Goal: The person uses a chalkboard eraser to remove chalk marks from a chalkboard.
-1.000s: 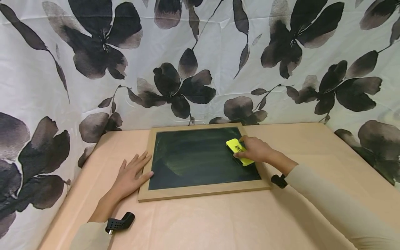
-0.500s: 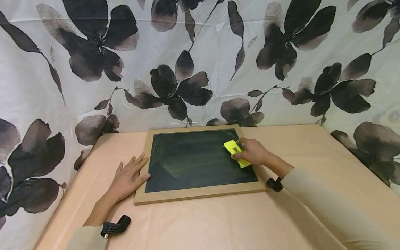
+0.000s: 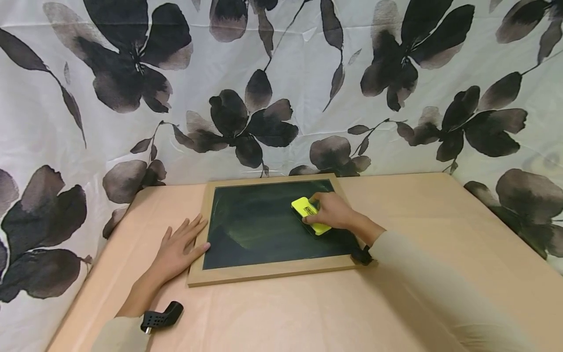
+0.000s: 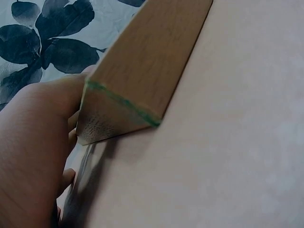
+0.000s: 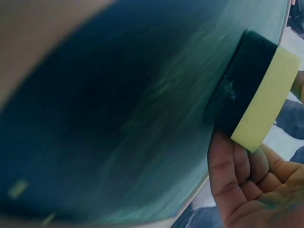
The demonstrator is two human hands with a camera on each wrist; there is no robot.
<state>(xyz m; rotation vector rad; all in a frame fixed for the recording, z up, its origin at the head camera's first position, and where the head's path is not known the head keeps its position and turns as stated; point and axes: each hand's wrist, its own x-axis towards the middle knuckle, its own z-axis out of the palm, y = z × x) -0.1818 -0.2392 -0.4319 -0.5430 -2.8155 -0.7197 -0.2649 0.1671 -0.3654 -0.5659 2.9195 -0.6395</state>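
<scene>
A chalkboard (image 3: pixel 259 249) in a light wooden frame lies on the table, its dark surface marked by faint chalky smears. My right hand (image 3: pixel 332 211) grips a chalkboard eraser (image 3: pixel 301 205), yellow on top with a dark felt side, against the right-centre of the board. In the right wrist view the eraser (image 5: pixel 266 102) has its felt towards the board, and greenish dust shows on the palm. My left hand (image 3: pixel 178 252) rests with straight fingers along the frame's left side, thumb on the wood. In the left wrist view the hand (image 4: pixel 33 137) is beside the frame's corner (image 4: pixel 118 111).
The table (image 3: pixel 272 318) has a pale peach cover reaching around the board. Behind it hangs a white curtain (image 3: pixel 325 63) with dark flowers. Black straps with camera mounts (image 3: pixel 162 317) sit on the wrists, below beige sleeves.
My right hand has slid the eraser leftward across the board from near its right edge. The left hand stays at the frame. The head view has shifted slightly.
</scene>
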